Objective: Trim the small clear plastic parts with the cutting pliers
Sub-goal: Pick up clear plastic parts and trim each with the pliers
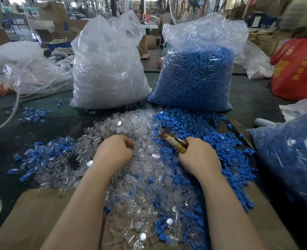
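Now: your left hand (115, 150) digs curled fingers into clear parts heap (123, 141), whether holding piece unclear. Right hand (197, 154) grips cutting pliers (172, 139) just right of heap, over blue parts (203, 127). Lift single piece, present flash squarely to blades.

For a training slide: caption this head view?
Right hand grips pliers; left hand digs into clear parts beside blue parts.

Your curled left hand (115, 150) hides its own fingers, so you cannot tell if it holds a clear part. Your right hand (198, 156) covers most of the worn yellow-handled cutting pliers (174, 139); their jaws look blurred.
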### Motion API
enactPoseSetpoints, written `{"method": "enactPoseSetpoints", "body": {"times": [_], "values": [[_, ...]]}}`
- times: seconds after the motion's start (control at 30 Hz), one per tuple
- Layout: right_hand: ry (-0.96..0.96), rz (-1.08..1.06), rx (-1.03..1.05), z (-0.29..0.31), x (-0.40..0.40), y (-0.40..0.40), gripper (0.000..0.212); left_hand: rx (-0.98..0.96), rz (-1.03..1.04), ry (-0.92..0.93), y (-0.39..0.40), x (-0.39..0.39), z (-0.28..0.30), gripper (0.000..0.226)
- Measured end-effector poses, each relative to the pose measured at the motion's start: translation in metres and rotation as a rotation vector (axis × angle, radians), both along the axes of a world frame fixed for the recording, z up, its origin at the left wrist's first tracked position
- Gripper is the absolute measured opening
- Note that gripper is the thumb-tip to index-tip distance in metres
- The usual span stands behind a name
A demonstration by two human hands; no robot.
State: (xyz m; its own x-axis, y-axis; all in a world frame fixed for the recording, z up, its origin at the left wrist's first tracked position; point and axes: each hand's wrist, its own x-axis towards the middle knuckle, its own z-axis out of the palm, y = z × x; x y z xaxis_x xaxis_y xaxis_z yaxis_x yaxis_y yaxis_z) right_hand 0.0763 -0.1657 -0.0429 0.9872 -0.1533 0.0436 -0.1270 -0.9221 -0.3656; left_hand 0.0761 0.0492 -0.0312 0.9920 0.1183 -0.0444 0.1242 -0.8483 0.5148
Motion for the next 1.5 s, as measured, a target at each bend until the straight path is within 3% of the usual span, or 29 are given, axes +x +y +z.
{"method": "enactPoseSetpoints", "body": {"times": [0.2,0.67,0.87,1.2,1.3,1.5], "values": [[-0.056,-0.028,0.003,0.000,0.000,-0.001,0.008,-0.021,-0.036,0.009,0.003,0.002,-0.003,0.005],[-0.194,-0.035,0.405,0.002,0.002,0.000,0.015,-0.059,-0.065,-0.089,-0.002,0.002,-0.007,0.015],[-0.188,0.020,0.470,0.004,0.001,0.003,0.009,-0.102,-0.145,0.019,-0.003,0.001,-0.006,0.022],[-0.291,0.023,0.579,0.004,0.000,0.003,0.004,-0.066,-0.077,-0.090,-0.011,-0.001,-0.005,0.006],[-0.302,0.012,0.593,0.006,0.000,0.002,0.005,-0.191,-0.028,-0.132,-0.012,-0.001,-0.002,0.012],[-0.273,-0.019,0.684,0.009,-0.001,0.007,0.011,-0.841,0.018,-0.109,-0.018,-0.004,0.013,0.018]]}}
